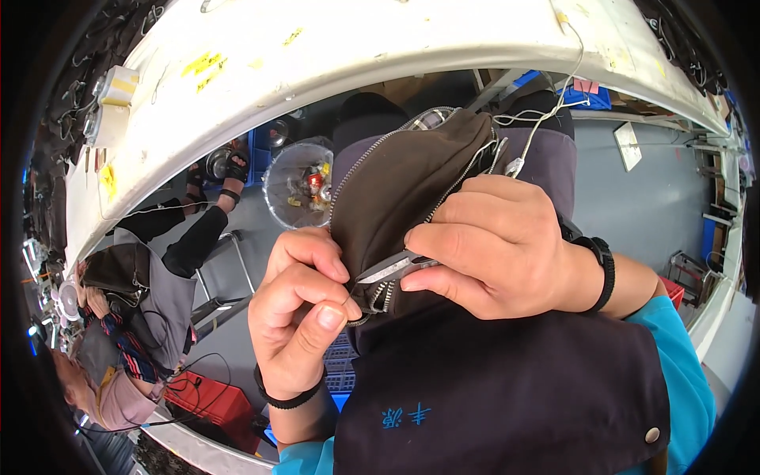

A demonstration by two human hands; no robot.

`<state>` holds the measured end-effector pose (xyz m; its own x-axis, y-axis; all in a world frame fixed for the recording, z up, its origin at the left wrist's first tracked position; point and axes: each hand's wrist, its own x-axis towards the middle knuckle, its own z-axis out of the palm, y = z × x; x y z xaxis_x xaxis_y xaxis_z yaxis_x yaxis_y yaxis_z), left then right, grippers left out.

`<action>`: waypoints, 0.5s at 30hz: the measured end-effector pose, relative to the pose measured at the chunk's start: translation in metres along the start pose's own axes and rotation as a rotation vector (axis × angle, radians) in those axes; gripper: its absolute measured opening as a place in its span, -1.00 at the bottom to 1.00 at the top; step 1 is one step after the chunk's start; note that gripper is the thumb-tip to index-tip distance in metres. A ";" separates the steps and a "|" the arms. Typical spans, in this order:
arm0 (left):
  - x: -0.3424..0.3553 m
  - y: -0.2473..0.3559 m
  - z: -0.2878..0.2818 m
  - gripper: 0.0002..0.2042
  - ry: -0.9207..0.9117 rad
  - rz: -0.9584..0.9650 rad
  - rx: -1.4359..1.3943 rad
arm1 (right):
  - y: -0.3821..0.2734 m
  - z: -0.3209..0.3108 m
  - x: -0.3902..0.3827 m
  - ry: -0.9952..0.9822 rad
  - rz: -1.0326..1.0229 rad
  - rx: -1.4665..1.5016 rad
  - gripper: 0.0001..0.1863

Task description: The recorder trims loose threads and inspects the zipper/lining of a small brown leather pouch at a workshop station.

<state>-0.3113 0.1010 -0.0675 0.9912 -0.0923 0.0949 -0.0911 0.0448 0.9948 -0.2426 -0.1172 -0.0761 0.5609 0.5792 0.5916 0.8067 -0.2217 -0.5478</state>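
A dark brown fabric bag [404, 174] with metal zippers lies across my lap. My left hand [301, 305] is closed at the bag's near left corner, thumb and fingertips pinched together. A fine dark thread seems to run from the pinch up to a blade tip. Small metal thread snips [385, 268] are gripped in my right hand [495, 249], their pointed blades aimed left, close to my left fingertips. The snips' handle is hidden inside my right fingers. Just below the blades, the zipper end [381, 297] bends round at the bag's corner.
A white worktable [317, 51] curves across the far side, with a white cord [546, 119] hanging from it. On the floor, a clear round bin [277, 190] holds scraps. At left, another person [150, 317] sits with a dark bag beside a red crate [210, 404].
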 end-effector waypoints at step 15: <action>-0.003 -0.007 0.002 -0.73 0.015 0.036 0.016 | -0.001 0.010 -0.008 0.062 0.031 -0.025 -0.72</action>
<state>-0.3135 0.0989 -0.0745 0.9886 -0.0762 0.1301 -0.1280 0.0323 0.9912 -0.2491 -0.1139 -0.0859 0.5958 0.5220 0.6104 0.7925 -0.2590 -0.5521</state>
